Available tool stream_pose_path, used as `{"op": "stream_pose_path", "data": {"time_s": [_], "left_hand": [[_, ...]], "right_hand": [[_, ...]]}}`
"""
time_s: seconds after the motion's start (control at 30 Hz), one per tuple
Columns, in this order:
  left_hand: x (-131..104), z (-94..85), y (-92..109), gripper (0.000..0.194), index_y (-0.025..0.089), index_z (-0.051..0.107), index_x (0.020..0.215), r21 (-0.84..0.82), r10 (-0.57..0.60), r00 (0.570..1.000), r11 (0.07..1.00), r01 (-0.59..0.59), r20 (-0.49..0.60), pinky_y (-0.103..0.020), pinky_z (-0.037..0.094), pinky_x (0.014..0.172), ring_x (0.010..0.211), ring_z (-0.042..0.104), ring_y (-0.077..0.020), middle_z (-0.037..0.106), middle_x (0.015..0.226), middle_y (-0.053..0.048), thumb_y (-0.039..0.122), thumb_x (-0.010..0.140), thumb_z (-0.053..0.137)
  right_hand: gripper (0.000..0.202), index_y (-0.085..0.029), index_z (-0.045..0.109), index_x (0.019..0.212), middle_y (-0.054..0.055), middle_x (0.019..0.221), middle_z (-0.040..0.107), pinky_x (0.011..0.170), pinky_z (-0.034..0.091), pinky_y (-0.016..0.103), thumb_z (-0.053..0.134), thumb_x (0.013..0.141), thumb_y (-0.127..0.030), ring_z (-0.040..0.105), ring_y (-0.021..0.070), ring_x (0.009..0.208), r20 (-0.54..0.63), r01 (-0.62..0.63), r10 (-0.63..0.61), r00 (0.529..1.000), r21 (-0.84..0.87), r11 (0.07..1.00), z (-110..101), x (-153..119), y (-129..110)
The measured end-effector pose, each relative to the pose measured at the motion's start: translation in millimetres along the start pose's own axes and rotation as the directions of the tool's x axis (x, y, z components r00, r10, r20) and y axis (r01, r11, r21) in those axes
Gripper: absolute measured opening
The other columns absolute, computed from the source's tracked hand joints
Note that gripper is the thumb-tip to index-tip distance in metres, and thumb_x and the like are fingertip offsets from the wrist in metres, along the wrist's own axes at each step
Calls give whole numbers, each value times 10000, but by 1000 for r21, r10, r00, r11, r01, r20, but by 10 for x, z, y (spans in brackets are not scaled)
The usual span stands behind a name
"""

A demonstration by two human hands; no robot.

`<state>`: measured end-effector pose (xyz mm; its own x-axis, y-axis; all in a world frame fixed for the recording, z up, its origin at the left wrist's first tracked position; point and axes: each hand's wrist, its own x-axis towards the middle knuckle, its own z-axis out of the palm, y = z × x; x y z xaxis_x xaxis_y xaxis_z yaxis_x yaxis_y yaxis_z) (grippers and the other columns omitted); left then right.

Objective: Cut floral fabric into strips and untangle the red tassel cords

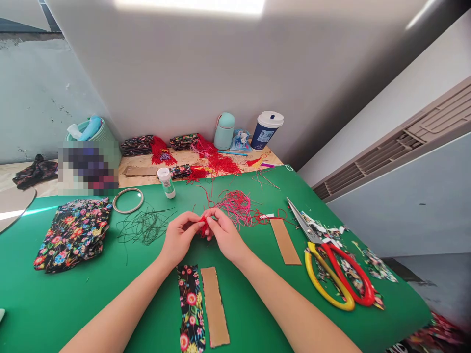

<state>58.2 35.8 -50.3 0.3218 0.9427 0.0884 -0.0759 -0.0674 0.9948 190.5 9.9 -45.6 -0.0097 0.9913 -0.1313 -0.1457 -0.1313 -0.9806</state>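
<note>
My left hand (180,236) and my right hand (223,234) meet over the green table mat (147,299). Both pinch a small bundle of red thread (203,227) between thumbs and fingers. Just beyond them lies a tangle of red and pink cords (237,207). Loose dark green threads (145,225) are to the left of my left hand. Nearer to me, a floral fabric strip (191,309) lies beside a cardboard strip (215,308) with fabric edges. Another bare cardboard strip (285,241) rests to the right of my right hand.
Open scissors (329,260) lie on fabric scraps at the right. Folded floral cloth (75,233), a ring (128,201) and a glue stick (167,183) are on the left side. Behind stand a teal bottle (224,131) and a lidded cup (267,131), near red-tasselled floral stacks (137,146).
</note>
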Motion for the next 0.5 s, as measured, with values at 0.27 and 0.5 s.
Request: {"op": "stream_pose_path", "data": {"time_s": [0.27, 0.5], "left_hand": [[9, -5, -10, 140, 165, 632, 712, -69, -64, 997, 995, 67, 39, -248, 459, 597, 598, 563, -120, 610, 657, 11, 294, 756, 667], [24, -3, -5, 198, 157, 635, 694, -138, -141, 989, 980, 146, 46, -247, 458, 593, 578, 557, -118, 620, 619, 11, 342, 710, 703]], "right_hand": [[173, -215, 456, 846, -31, 718, 474, 527, 413, 258, 479, 830, -386, 455, 109, 582, 19, 25, -24, 1000, -91, 996, -18, -19, -25], [133, -217, 442, 852, -4, 824, 478, 524, 406, 256, 420, 871, -347, 454, 107, 605, 53, 106, -98, 994, -181, 978, -24, -27, -62]]}}
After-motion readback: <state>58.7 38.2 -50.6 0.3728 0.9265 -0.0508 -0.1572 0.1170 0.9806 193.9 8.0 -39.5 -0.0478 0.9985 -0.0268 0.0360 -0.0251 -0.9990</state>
